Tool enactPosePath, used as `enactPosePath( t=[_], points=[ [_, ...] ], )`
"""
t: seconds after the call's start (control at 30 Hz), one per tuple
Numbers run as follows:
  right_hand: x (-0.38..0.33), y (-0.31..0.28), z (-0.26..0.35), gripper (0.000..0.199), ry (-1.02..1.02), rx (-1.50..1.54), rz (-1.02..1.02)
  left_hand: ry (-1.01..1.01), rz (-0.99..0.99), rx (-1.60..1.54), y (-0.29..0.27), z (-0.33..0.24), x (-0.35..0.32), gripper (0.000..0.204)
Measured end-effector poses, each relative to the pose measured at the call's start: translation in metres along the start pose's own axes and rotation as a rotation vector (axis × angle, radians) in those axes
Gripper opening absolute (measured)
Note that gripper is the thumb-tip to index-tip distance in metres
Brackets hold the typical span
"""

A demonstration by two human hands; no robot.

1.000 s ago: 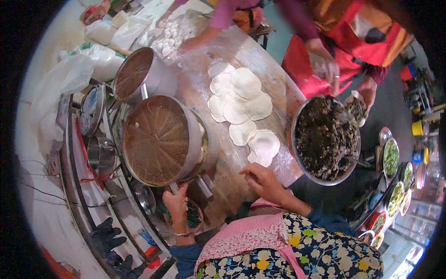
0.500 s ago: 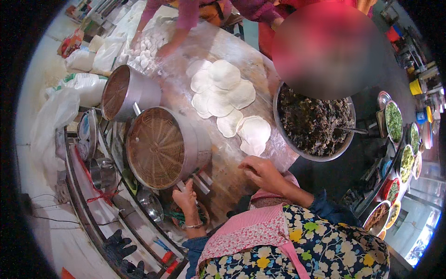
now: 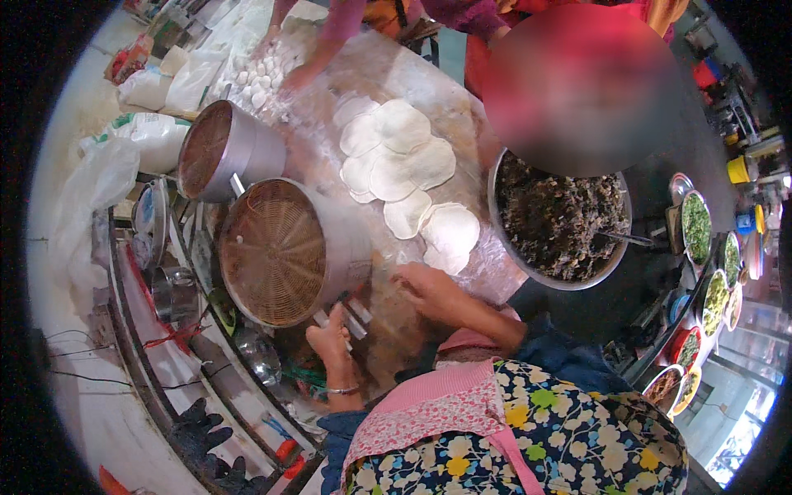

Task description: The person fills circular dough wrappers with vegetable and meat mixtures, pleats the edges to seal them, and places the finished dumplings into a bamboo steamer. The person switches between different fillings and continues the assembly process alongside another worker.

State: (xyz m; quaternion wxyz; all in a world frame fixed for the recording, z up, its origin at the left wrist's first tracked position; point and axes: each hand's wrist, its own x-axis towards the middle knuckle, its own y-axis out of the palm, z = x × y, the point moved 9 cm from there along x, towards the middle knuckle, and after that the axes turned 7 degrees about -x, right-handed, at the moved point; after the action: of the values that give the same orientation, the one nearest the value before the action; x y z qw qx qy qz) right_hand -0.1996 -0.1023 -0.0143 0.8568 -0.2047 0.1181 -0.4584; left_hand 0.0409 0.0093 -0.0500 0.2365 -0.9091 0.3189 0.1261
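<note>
At the left of the worktable a round metal steamer (image 3: pixel 334 223) with a woven base (image 3: pixel 275 254) lies tipped on its side. My left hand (image 3: pixel 328 340) is closed on the steamer's flat metal handle at its lower right edge. My right hand (image 3: pixel 425 290) hovers over the tabletop, fingers loosely stretched and apart, holding nothing. Just beyond it lie thin round dough wrappers (image 3: pixel 404 169), overlapping in a floury heap. A large metal bowl (image 3: pixel 563 285) of dark chopped filling (image 3: pixel 561 219) stands to the right, with a spoon (image 3: pixel 624 238) in it.
A second steamer (image 3: pixel 260 157) lies behind the first. Across the floury table (image 3: pixel 412 70) a person's hands (image 3: pixel 304 78) work among small dough pieces (image 3: pixel 262 80). Another person leans over near the filling bowl. Bowls of chopped greens (image 3: pixel 695 227) line the far right; a metal rack (image 3: pixel 132 330) stands left.
My right hand has moved left, nearer the steamer. My left hand stays on the handle, slightly higher, and the steamer has shifted a little up and left. The far person's hands have shifted among the dough pieces.
</note>
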Motion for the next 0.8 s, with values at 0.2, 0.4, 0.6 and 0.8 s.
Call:
enactPosePath(
  t=[0.2, 0.4, 0.6, 0.8],
  points=[
    [0.018, 0.023, 0.013, 0.025, -0.118, -0.022, 0.062, -0.044, 0.054, -0.089, 0.012, -0.005, -0.005, 0.032],
    [-0.013, 0.049, -0.003, 0.026, -0.176, -0.069, 0.218, -0.056, 0.011, -0.404, -0.013, 0.016, -0.022, 0.041],
    [-0.045, 0.076, -0.046, 0.024, -0.135, -0.065, 0.426, -0.337, -0.200, -0.747, -0.062, 0.131, -0.084, 0.034],
    [-0.070, 0.104, -0.053, 0.019, -0.081, -0.140, 0.650, -0.519, -0.351, -0.992, -0.096, 0.253, -0.129, 0.032]
  ],
)
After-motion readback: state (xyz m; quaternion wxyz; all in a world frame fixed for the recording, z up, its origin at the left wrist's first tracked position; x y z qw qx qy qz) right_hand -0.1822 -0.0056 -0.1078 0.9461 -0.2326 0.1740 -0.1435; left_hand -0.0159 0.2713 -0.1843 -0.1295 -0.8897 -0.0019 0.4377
